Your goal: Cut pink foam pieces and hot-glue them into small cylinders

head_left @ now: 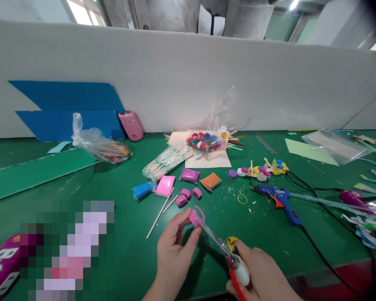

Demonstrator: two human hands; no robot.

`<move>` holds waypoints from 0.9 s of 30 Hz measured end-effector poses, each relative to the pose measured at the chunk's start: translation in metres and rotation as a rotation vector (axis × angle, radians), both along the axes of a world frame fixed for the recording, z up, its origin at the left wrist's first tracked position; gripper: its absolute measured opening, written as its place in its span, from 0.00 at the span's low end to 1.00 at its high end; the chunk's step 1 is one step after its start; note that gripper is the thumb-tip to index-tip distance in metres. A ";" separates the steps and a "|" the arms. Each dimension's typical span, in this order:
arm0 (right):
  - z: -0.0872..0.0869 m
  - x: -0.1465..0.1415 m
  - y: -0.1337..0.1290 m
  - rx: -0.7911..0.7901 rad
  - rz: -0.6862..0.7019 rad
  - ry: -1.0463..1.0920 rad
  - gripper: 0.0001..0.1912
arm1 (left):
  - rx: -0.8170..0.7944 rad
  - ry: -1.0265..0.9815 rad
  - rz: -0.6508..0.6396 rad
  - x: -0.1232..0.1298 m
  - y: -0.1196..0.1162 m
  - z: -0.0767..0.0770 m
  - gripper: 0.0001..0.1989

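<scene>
My left hand (177,246) pinches a pink bottle cap (193,218) between thumb and fingers. A thin pink strip curls away from the cap's rim. My right hand (260,267) is closed around scissors (217,239) with red and yellow handle parts, and their tips meet the cap. Just beyond lie several purple-pink bottle caps (181,200), two thin wooden sticks (158,214), and soft packets in blue (143,190), pink (165,185), magenta (189,175) and orange (211,181).
A blue glue gun (280,196) with trailing cords lies right, near a stick-and-cap assembly (260,170). Behind are bagged wooden sticks (166,161), bagged coloured caps (207,141) and a pink cylinder (131,125). A purple power strip (3,265) lies left, beside a pixelated patch.
</scene>
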State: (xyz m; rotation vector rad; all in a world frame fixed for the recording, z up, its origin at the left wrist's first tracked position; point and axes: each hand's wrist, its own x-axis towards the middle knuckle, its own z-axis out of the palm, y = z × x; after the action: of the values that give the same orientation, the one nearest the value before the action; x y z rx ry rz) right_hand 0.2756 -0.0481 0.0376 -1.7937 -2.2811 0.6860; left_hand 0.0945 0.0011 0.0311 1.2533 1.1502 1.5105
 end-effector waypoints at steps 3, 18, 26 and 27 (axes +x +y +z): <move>0.000 -0.001 -0.001 -0.007 -0.005 -0.009 0.08 | 0.014 0.042 0.011 0.000 0.000 0.000 0.19; -0.005 -0.002 0.000 -0.055 -0.037 -0.078 0.11 | -0.126 -0.057 -0.040 -0.003 0.000 0.011 0.19; -0.008 -0.001 -0.003 0.004 -0.041 -0.037 0.11 | -0.211 -0.108 -0.120 -0.002 0.005 0.022 0.12; -0.007 -0.001 -0.003 0.006 -0.039 -0.038 0.11 | -0.188 -0.089 -0.110 -0.001 0.004 0.022 0.12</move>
State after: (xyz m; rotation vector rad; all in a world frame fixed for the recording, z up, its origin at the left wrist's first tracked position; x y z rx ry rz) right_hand 0.2748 -0.0509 0.0302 -1.8585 -2.2625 0.6433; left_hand 0.0933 0.0055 0.0530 1.0936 1.1192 1.3313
